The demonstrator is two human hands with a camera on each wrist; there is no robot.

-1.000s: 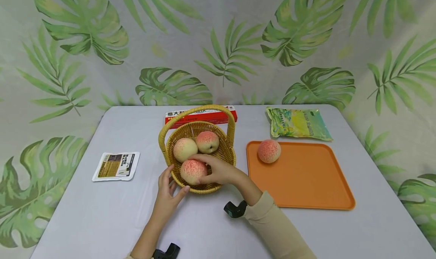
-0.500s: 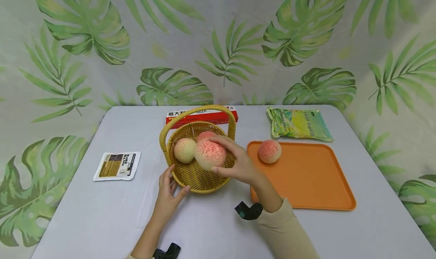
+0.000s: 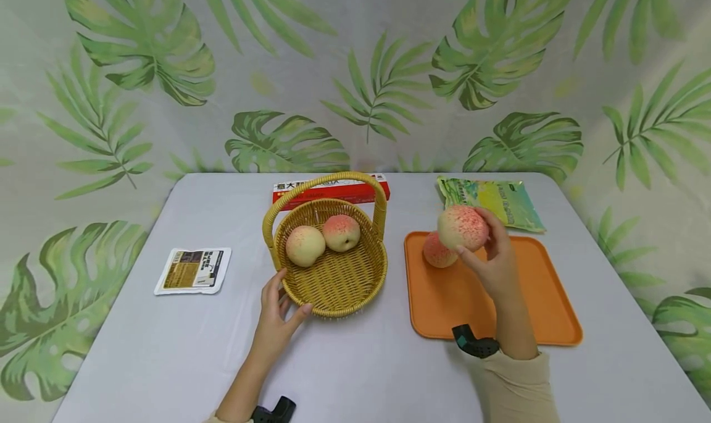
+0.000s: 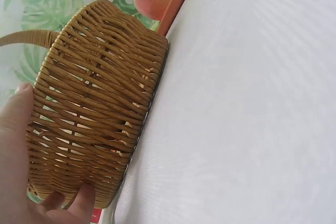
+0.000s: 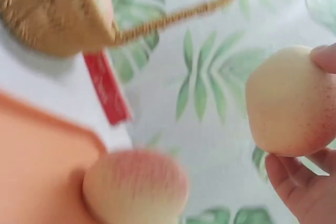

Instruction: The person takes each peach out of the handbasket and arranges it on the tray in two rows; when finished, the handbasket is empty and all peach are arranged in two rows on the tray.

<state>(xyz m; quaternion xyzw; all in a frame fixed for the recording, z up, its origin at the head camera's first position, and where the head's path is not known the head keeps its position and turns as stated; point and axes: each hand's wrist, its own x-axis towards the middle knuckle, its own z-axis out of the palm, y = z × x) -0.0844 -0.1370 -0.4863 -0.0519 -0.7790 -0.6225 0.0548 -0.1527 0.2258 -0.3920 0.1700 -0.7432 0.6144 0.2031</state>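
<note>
My right hand [image 3: 498, 265] grips a pink-and-cream peach [image 3: 462, 227] between thumb and fingers, above the orange tray [image 3: 472, 312]. Under it, a second peach [image 3: 437, 253] sits in the tray's far left corner. My left hand [image 3: 273, 321] holds the near left side of a wicker basket [image 3: 340, 287], its thumb and fingers spread along the rim and outer wall. Two more peaches, one paler [image 3: 305, 246] and one redder [image 3: 341, 233], lie side by side in the basket. In the right wrist view, thumb and fingertips press opposite sides of the held peach [image 5: 289, 100].
Behind the basket lies a red and white box [image 3: 355, 191], partly hidden by the basket and its arched handle [image 3: 333, 177]. A green-yellow packet [image 3: 516, 204] lies beyond the tray. At the left is a flat white-edged packet [image 3: 194, 270].
My right hand has lifted the front peach out of the basket and carried it right, to above the tray. My left hand has stayed at the basket.
</note>
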